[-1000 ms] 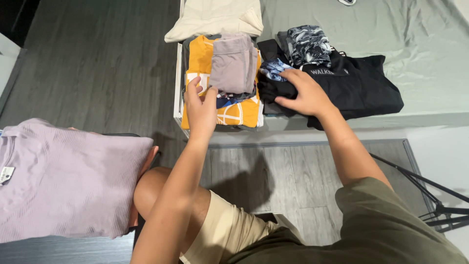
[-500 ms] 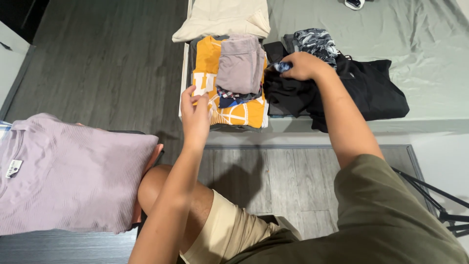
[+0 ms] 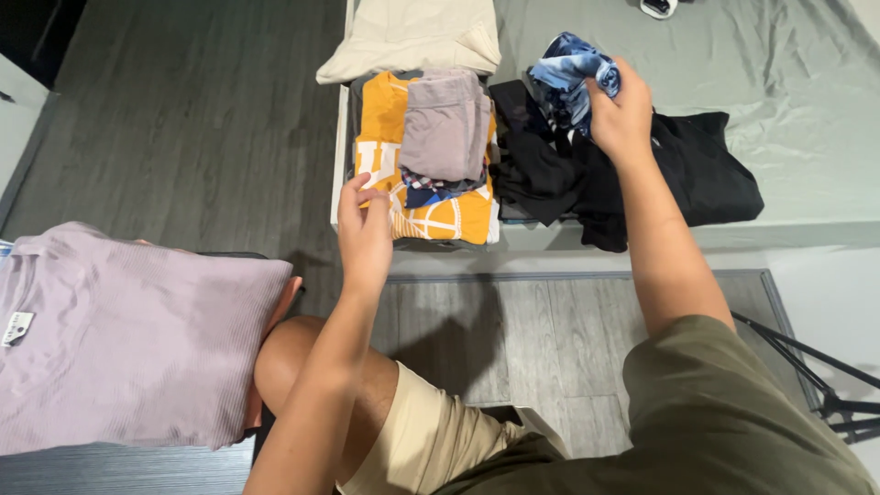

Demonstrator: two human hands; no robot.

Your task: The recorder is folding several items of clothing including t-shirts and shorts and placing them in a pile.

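Observation:
My right hand (image 3: 623, 115) grips a blue patterned garment (image 3: 568, 73) and holds it up above a heap of black clothes (image 3: 678, 170) on the bed. My left hand (image 3: 364, 229) hovers with fingers apart at the front left corner of a folded orange shirt (image 3: 440, 215), holding nothing. A folded mauve garment (image 3: 445, 124) lies on top of the orange shirt, with a dark checked piece (image 3: 431, 186) peeking out beneath it.
A cream folded garment (image 3: 412, 37) lies behind the orange stack. The bed has a grey-green sheet (image 3: 779, 82). A folded lilac ribbed top (image 3: 128, 335) rests at my left knee. Black tripod legs (image 3: 807, 353) stand on the floor at right.
My right hand closed on the blue patterned garment among the black clothes and lifted it up and back. My left hand drew back slightly from the orange shirt.

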